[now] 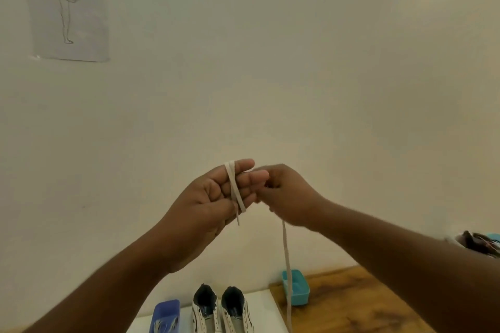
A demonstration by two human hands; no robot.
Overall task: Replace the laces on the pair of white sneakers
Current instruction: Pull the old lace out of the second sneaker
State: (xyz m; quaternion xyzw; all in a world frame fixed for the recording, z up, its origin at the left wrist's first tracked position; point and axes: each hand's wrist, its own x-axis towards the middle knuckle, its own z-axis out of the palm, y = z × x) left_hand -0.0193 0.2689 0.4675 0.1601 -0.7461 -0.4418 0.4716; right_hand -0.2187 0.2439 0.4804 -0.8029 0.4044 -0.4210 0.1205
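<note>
Winding a white lace (234, 189) around the L hand (213, 197): two turns cross the extended fingers (244, 165), w/ a short free end hanging just below the palm. L hand is raised in front of the wall, palm toward the camera, fingers mostly straight and pointing R; thumb presses the lace against the palm side. L grip state: clamped on the lace.

R hand (288, 194) sits just beside the L fingertips, touching or nearly so. Its fingers are curled inward, pinching the lace at the front of the hand; exact pinch point is partly hidden. R grip state: closed on the lace. From under the R hand, the long remainder of the lace drops straight down, passes in front of a teal tray (299, 292) and runs out of view at the bottom edge.

Pair of white sneakers (222, 311) stands below, side by side, on a white surface (266, 311), heel openings toward the wall, eyelets showing w/o laces. A blue tray (166, 311) sits just L of the sneakers, pale contents inside, not identifiable. Teal tray rests on a wood counter (351, 305) to the R. Wall carries a taped sketch (69, 12) of a standing figure, upper L. Dark clutter at far R edge, unclear.
</note>
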